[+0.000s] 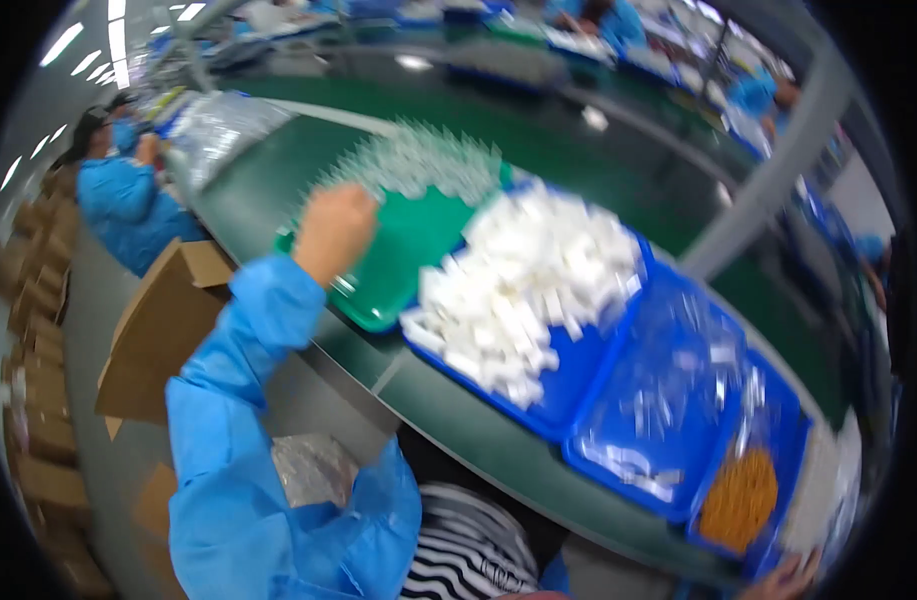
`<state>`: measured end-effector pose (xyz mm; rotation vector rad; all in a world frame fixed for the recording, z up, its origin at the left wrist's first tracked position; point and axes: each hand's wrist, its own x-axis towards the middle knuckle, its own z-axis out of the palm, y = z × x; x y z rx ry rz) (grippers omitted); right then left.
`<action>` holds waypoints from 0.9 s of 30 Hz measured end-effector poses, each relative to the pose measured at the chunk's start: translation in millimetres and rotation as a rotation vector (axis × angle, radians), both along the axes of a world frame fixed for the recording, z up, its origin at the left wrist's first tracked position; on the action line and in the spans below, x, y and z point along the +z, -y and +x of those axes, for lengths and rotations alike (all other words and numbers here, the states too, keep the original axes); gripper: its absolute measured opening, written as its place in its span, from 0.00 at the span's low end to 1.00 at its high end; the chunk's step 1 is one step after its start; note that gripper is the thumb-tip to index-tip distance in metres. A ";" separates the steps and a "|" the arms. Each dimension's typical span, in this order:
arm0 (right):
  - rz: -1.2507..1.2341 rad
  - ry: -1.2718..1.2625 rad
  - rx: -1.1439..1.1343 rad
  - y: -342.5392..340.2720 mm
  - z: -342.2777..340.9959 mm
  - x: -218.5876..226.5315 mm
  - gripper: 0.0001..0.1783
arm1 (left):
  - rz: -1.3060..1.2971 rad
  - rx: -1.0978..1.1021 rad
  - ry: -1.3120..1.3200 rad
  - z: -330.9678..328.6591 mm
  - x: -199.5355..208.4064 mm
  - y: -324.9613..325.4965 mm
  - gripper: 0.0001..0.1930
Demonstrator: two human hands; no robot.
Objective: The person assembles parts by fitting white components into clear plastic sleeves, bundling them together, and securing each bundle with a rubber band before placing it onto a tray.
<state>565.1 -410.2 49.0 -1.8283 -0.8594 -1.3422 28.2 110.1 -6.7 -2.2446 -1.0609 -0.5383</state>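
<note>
My left hand (333, 228) reaches out in a blue sleeve over the near left edge of a green tray (403, 265). A heap of small clear plastic pieces (418, 160) fills the far part of that tray. The hand shows its back with the fingers curled, and blur hides whether it holds anything. To the right of the green tray lies a blue tray (578, 375) piled with small white pieces (528, 275). Only a sliver of my right hand (786, 578) shows at the lower right edge, beside a blue tray holding orange pieces (740, 498).
A blue tray with a clear plastic bag (668, 385) sits between the two other blue trays. All trays rest on a dark green bench (458, 410). An open cardboard box (163, 330) stands at the left. A co-worker in blue (118, 200) sits further left. A grey post (768, 170) rises at the right.
</note>
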 end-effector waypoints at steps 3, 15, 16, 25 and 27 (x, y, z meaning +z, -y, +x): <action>-0.331 0.082 -0.050 -30.3 -43.8 21.6 0.14 | 0.003 0.080 -0.135 -22.1 -5.6 -25.3 0.03; -1.012 -0.279 0.954 -196.6 -125.3 2.3 0.13 | -0.409 -0.010 0.157 -14.9 -2.9 29.5 0.09; -0.993 -0.273 0.977 -213.4 -127.6 -0.1 0.13 | -0.420 0.005 0.217 -18.8 0.7 33.5 0.10; -0.907 -0.192 1.118 -352.0 -154.1 -29.7 0.10 | -0.285 -0.030 0.394 8.3 16.0 61.0 0.08; -0.948 -0.190 1.087 -368.7 -162.4 -32.3 0.09 | -0.218 -0.148 0.455 16.8 23.4 80.4 0.09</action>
